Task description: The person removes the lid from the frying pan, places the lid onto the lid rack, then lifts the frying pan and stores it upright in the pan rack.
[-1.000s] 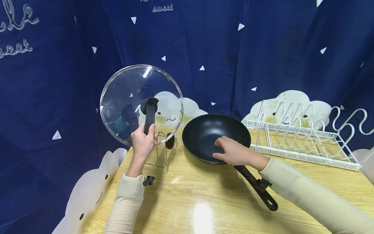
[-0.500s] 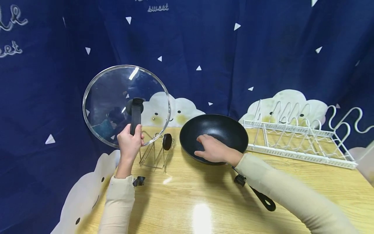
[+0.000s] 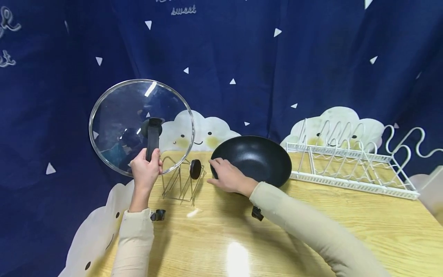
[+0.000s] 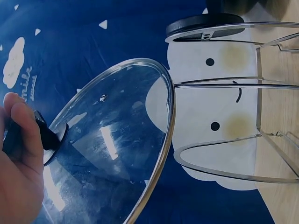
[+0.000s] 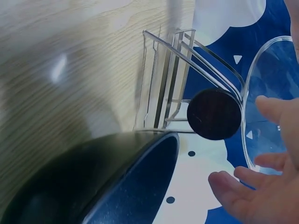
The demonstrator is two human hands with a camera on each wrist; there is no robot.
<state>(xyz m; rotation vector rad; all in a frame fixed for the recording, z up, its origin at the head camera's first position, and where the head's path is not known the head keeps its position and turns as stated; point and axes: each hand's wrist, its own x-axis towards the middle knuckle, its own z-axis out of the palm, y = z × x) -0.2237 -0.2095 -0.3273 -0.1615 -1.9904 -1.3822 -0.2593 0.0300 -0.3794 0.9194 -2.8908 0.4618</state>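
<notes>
My left hand (image 3: 146,169) grips the black handle (image 3: 152,138) of a round glass lid (image 3: 114,111), which is held upright at the left. In the left wrist view the lid's metal rim (image 4: 172,102) is at the loops of a small wire rack (image 4: 215,86); whether they touch I cannot tell. That rack (image 3: 178,184) stands below the lid, with a dark round disc (image 3: 195,169) at its right side. My right hand (image 3: 230,177), fingers spread and holding nothing, is over the left edge of a black pan (image 3: 256,159). The right sleeve hides the pan's handle.
A white wire dish rack (image 3: 353,182) stands on the wooden table (image 3: 207,238) to the right of the pan. Behind the table hangs a dark blue curtain (image 3: 214,46) with white triangles and clouds.
My left hand has carried the lid leftward across the view. My right hand has moved left from above the pan's middle to its left edge. The whole scene has shifted slightly left.
</notes>
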